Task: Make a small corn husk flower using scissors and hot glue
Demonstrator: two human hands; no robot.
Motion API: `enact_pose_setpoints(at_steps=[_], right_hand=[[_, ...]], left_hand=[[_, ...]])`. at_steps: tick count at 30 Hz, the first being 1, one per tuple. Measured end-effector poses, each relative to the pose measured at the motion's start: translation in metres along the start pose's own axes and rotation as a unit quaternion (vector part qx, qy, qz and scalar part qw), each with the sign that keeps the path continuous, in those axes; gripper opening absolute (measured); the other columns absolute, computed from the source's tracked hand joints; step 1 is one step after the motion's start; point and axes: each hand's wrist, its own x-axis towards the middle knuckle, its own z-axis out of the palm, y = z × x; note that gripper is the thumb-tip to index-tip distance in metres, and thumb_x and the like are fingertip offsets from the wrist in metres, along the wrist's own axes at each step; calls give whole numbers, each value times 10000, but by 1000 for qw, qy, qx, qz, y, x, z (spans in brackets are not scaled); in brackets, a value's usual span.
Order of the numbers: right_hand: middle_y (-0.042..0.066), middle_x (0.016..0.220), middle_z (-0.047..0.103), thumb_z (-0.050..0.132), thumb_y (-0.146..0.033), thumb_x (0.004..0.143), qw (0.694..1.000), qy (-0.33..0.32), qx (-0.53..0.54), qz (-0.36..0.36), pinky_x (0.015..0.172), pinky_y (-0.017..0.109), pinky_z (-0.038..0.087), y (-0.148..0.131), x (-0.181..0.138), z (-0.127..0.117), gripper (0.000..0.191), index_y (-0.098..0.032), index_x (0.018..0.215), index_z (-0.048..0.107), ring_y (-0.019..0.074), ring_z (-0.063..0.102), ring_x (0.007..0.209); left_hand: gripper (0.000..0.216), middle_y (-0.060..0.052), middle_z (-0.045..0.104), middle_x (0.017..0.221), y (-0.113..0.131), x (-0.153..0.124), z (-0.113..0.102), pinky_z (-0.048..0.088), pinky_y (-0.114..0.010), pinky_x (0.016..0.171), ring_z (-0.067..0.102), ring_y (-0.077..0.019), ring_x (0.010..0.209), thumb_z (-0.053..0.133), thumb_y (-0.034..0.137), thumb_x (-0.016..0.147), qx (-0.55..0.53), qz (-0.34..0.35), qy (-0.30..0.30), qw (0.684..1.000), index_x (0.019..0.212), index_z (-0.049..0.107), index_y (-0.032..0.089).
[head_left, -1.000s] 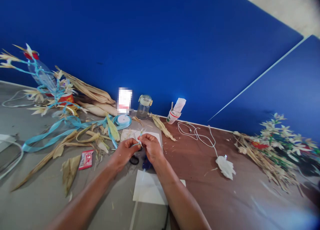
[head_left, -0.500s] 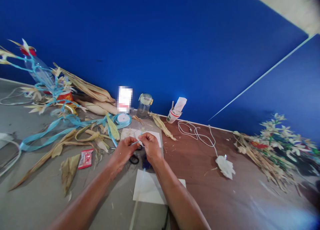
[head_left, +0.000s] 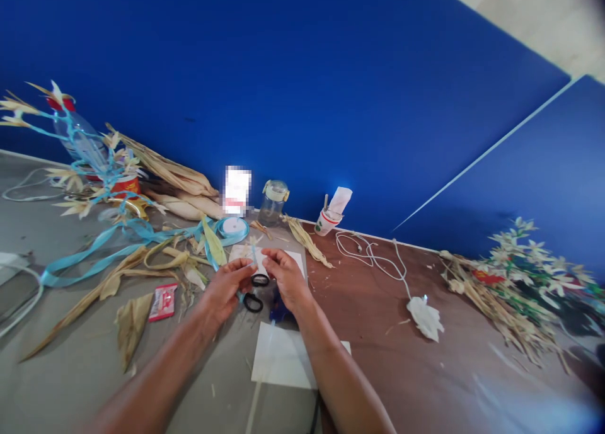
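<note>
My left hand (head_left: 230, 288) pinches the thin blue-wrapped stem of a small corn husk flower (head_left: 254, 244), whose pale petals point upward. Just to its right, my right hand (head_left: 287, 278) has thumb and fingers drawn together a little apart from the stem; what they hold, if anything, is too small to make out. Black-handled scissors (head_left: 254, 302) lie under and between my hands, their blades hidden. A dark blue object (head_left: 280, 308) is partly covered by my right wrist. White paper (head_left: 282, 352) lies below, with a pale strip crossing it.
A blue ribbon roll (head_left: 233, 227), dry husks (head_left: 135, 261) and a red packet (head_left: 163, 302) lie left. Along the blue wall stand a jar (head_left: 273, 206) and a paper cup (head_left: 327, 221). A white cable (head_left: 373, 252) and husk flowers (head_left: 529, 257) are on the right.
My hands have moved slightly apart from where both met at the stem. The flower now stands clearer above my left fingers, and more of the scissors' handles shows.
</note>
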Motion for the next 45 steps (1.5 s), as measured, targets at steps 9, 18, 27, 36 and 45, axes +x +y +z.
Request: enact_pose_setpoints(at_steps=[9,18,27,36,45], right_hand=[[-34,627,536,578,-274,694,993,-45,-111,-18,561,223,354,0,-7,3,169,-165,812,633,96,430,566],[13,789,647,551,-218,747,952,-82,-286,-73,700,255,431,-9,-6,-5,135,-165,831,643,138,572,727],[38,885,623,615,-250,728,859,-83,-501,-62,707,256,416,-28,-39,-49,229,-190,948,630,152,570,778],[37,788,644,518,-264,765,949,15,-303,-82,659,273,433,-11,-55,-58,176,-180,845,651,162,569,688],[-17,561,586,574,-254,668,999,-19,10,35,501,212,352,1,-16,10,99,-166,673,617,90,477,489]], left_hand=[[237,103,364,486,3,7,-13,327,-173,410,284,-11,382,715,103,632,-154,-13,-55,986,621,481,142],[190,72,471,520,2,4,-9,404,-209,480,405,-42,437,747,144,591,-101,1,-38,994,673,575,145],[178,67,508,562,-4,2,-3,345,-174,507,442,-44,478,742,212,598,6,88,-1,996,684,592,170],[173,61,519,598,-7,-2,4,359,-182,545,459,-55,508,736,219,608,18,94,-19,995,709,605,168],[182,36,557,571,-5,-5,6,412,-221,553,506,-94,527,746,223,610,-57,74,-72,993,694,593,166]])
